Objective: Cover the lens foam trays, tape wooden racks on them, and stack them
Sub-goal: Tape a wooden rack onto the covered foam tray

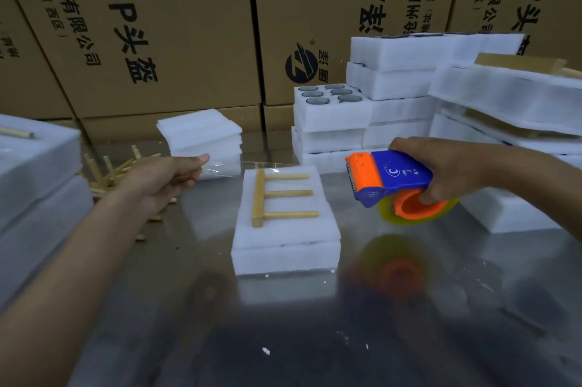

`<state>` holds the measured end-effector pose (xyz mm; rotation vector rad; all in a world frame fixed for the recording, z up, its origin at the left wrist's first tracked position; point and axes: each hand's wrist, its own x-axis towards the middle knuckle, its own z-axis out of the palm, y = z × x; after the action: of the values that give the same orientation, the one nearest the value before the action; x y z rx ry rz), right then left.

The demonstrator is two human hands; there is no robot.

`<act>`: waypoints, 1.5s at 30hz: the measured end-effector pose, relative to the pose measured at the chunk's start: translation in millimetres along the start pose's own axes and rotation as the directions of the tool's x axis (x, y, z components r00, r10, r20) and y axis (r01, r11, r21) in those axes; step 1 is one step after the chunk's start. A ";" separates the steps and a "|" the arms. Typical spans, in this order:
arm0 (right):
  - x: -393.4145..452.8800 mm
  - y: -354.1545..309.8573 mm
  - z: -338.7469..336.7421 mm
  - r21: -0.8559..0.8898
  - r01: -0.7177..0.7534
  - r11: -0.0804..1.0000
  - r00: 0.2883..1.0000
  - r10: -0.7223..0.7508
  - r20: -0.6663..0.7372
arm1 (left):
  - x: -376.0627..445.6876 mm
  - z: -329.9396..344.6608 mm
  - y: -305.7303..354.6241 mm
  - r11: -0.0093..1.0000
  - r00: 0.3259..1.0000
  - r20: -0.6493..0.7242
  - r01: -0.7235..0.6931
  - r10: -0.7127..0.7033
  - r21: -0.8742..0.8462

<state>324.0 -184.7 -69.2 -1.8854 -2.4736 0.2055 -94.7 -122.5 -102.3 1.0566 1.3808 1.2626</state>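
The right hand [441, 170] grasps a blue and orange plastic tape dispenser [390, 180] at centre right. The left hand [163, 180], arm stretched forward, pinches the end of a clear glossy tape strip [233, 167]. Between them, at frame centre, a covered white foam tray [286, 235] lies on the shiny metal bench [189, 260], carrying a comb-shaped wooden rack [267, 197]. More white foam trays [393, 84] are stacked at upper right.

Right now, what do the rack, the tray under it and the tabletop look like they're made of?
Wooden rack: pale, unfinished wood or bamboo, matte with squared bar and round pegs. Covered foam tray: white soft foam, fuzzy edges, crumbs shed nearby. Table: likely brushed metal, blurred reflections of the tape dispenser show in it.
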 end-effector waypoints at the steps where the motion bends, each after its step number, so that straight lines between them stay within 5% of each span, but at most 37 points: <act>1: 5.4 -3.5 -2.7 -0.009 0.006 1.000 1.000 -0.006 0.021 | 1.0 0.6 -3.2 1.000 0.999 -0.048 -0.023 0.024 0.021; 11: 39.8 -18.2 -5.9 -0.034 0.010 0.999 0.993 -0.006 0.117 | 14.1 -5.4 -29.4 0.963 0.944 -0.243 -0.174 0.223 0.208; 15: 49.2 -24.5 -3.0 -0.104 0.004 0.995 0.989 0.011 0.149 | 16.1 -2.4 -46.9 0.890 0.909 -0.271 -0.184 0.316 0.417; 22: 55.5 -26.3 12.6 -0.167 -0.014 0.986 0.978 0.048 0.201 | 6.6 24.9 -99.0 0.647 0.893 -0.049 -0.285 0.447 0.707; 29: 57.5 -27.8 13.7 -0.184 -0.013 0.983 0.978 0.051 0.203 | -3.8 52.1 -109.2 0.367 0.832 0.279 -0.480 0.480 0.797; 33: 57.7 -29.4 13.6 -0.171 -0.012 0.985 0.979 0.046 0.201 | -3.9 50.1 -105.4 0.346 0.820 0.353 -0.525 0.450 0.778; 38: 56.2 -29.9 14.3 -0.154 -0.015 0.988 0.979 0.046 0.200 | -15.1 52.7 -103.4 0.650 0.924 0.261 -0.382 0.280 0.657; 42: 55.2 -29.1 13.9 -0.141 -0.017 0.990 0.978 0.046 0.204 | -13.9 38.3 -86.3 0.286 0.934 0.249 -0.320 0.256 0.904; 45: 56.1 -29.5 14.0 -0.139 -0.017 0.990 0.978 0.046 0.205 | -18.0 52.0 -59.2 0.350 0.799 0.204 -0.457 0.566 0.817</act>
<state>279.3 -139.7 -82.9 -2.0569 -2.6557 0.2522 -40.2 -136.6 -160.2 2.3018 1.9022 1.0351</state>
